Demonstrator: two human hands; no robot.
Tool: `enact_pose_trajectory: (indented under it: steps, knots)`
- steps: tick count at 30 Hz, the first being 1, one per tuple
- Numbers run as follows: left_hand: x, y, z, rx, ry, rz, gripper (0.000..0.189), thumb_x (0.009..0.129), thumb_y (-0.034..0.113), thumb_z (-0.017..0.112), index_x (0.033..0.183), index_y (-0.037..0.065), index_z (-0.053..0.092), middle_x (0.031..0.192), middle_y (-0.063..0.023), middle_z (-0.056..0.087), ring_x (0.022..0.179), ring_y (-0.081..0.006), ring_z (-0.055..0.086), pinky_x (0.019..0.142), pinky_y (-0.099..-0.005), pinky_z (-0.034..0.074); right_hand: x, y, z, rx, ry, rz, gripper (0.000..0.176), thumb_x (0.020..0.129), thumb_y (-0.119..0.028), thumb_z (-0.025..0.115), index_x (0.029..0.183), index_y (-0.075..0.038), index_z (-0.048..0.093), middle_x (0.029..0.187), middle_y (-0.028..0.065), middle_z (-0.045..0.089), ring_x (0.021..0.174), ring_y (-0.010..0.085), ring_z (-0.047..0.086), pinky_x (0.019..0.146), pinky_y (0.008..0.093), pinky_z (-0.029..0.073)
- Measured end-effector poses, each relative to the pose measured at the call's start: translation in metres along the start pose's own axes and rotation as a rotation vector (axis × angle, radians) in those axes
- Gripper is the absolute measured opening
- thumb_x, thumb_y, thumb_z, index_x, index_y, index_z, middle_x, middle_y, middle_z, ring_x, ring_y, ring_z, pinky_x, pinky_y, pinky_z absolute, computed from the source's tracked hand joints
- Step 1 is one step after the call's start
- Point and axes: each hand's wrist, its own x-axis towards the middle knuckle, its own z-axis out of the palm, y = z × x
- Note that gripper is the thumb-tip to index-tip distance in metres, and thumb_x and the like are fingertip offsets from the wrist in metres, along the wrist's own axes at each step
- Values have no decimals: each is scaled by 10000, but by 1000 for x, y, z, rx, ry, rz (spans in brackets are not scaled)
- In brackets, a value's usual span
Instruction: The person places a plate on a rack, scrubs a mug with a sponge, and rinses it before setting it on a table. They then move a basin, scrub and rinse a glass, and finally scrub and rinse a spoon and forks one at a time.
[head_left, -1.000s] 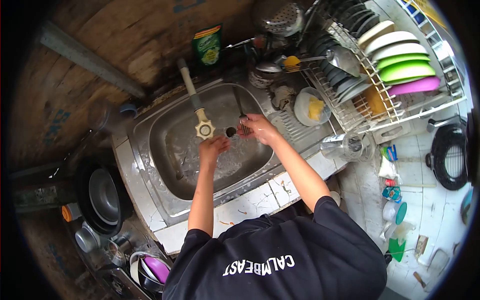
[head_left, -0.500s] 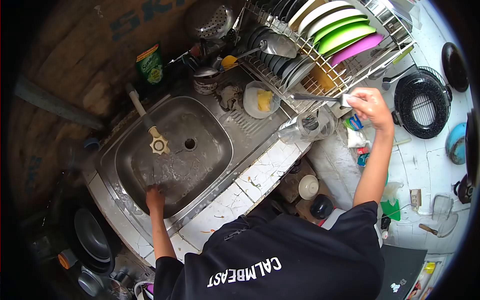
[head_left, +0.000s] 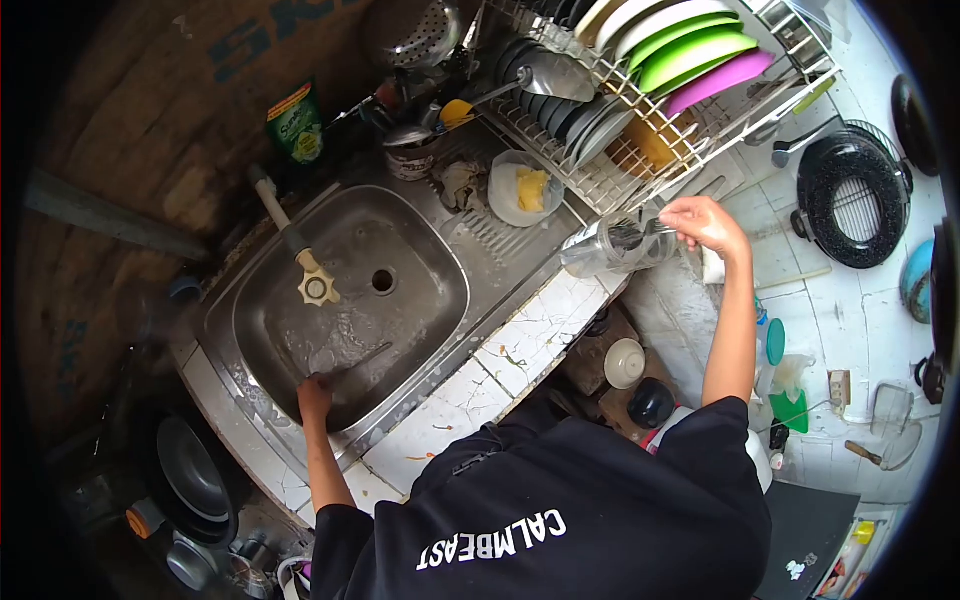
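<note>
In the sink (head_left: 420, 290), my left hand (head_left: 315, 392) is low at the near left side, its fingers closed on a thin utensil (head_left: 365, 358) under running water from the tap (head_left: 317, 288). My right hand (head_left: 703, 224) is above the clear containers at the counter's right end, fingers pinched on a metal utensil (head_left: 656, 228) that reaches into a container. One clear container (head_left: 583, 258) lies tilted beside it, and dark cutlery shows through the plastic.
A dish rack (head_left: 690, 160) with plates stands behind the right hand. A bowl (head_left: 507, 207) with a yellow sponge, a crumpled cloth (head_left: 461, 186) and a green soap pouch (head_left: 296, 127) are behind the sink. A black pan (head_left: 850, 205) lies right.
My right hand has moved down and left, bringing the utensil from the air to the clear containers. A thin utensil now shows at my left hand in the sink.
</note>
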Motion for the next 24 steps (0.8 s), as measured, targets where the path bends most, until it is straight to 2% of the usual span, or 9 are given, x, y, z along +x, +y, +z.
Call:
enact_pose_trajectory:
  steps: [2, 5, 8, 11, 15, 16, 18, 20, 24]
  knots:
    - [-9, 5, -13, -159, 11, -45, 184, 733, 115, 656, 888, 29, 706, 738, -162, 683, 684, -275, 678, 642, -379, 529, 6, 2, 0, 103, 69, -64, 294, 873, -244, 668, 1043, -7, 629, 685, 3, 572, 535, 58, 504, 476, 209, 422]
    - [-14, 20, -28, -493, 11, -191, 197, 811, 174, 681, 920, 12, 705, 633, -90, 660, 548, -125, 621, 533, -273, 483, 10, -4, 2, 88, 144, -168, 291, 889, -224, 647, 1101, -27, 617, 679, -17, 531, 556, 46, 476, 491, 189, 382]
    - [-17, 39, -41, -638, 27, -323, 217, 838, 189, 671, 921, -10, 698, 637, -80, 655, 543, -119, 607, 523, -268, 474, -1, -37, 25, 170, 59, -269, 301, 892, -228, 638, 1115, -27, 611, 682, -18, 523, 561, 41, 467, 498, 182, 380]
    - [-11, 70, -53, -786, 20, -427, 259, 870, 201, 650, 935, -48, 677, 691, -65, 633, 590, -128, 601, 551, -255, 480, 1, -66, 81, 373, -189, -364, 278, 891, -190, 611, 1118, -30, 612, 703, -15, 533, 572, 36, 472, 518, 174, 399]
    - [24, 99, -39, -978, 49, -374, 267, 876, 211, 644, 948, -45, 669, 707, -63, 633, 609, -134, 609, 561, -259, 498, 39, -90, 211, 348, -557, -323, 262, 910, -227, 618, 1090, -37, 622, 813, 18, 623, 682, 71, 569, 611, 217, 485]
    - [34, 109, -37, -1016, 39, -367, 268, 877, 214, 644, 947, -44, 668, 710, -62, 631, 616, -136, 612, 563, -259, 502, 58, -78, 255, 343, -585, -413, 292, 889, -232, 646, 1083, -16, 617, 823, 37, 645, 718, 109, 602, 663, 243, 504]
    - [54, 124, -37, -1021, 30, -332, 260, 878, 215, 642, 924, -39, 669, 720, -63, 631, 625, -138, 615, 571, -259, 504, 66, -91, 317, 27, -358, -668, 337, 838, -230, 671, 1095, -19, 613, 994, 148, 636, 899, 267, 647, 799, 352, 510]
    - [69, 137, -39, -1014, -88, -289, 232, 873, 191, 648, 915, -36, 661, 752, -68, 634, 631, -149, 619, 579, -271, 509, 73, -96, 366, -243, -62, -911, 334, 825, -230, 652, 1091, -34, 607, 1043, 155, 626, 949, 354, 619, 855, 416, 485]
    - [84, 158, -45, -1175, -95, -335, 206, 865, 148, 645, 957, -37, 639, 825, -94, 644, 690, -181, 643, 625, -298, 545, 113, -106, 413, -301, -207, -762, 229, 803, -205, 644, 991, -76, 663, 867, 136, 672, 837, 350, 646, 785, 431, 506]
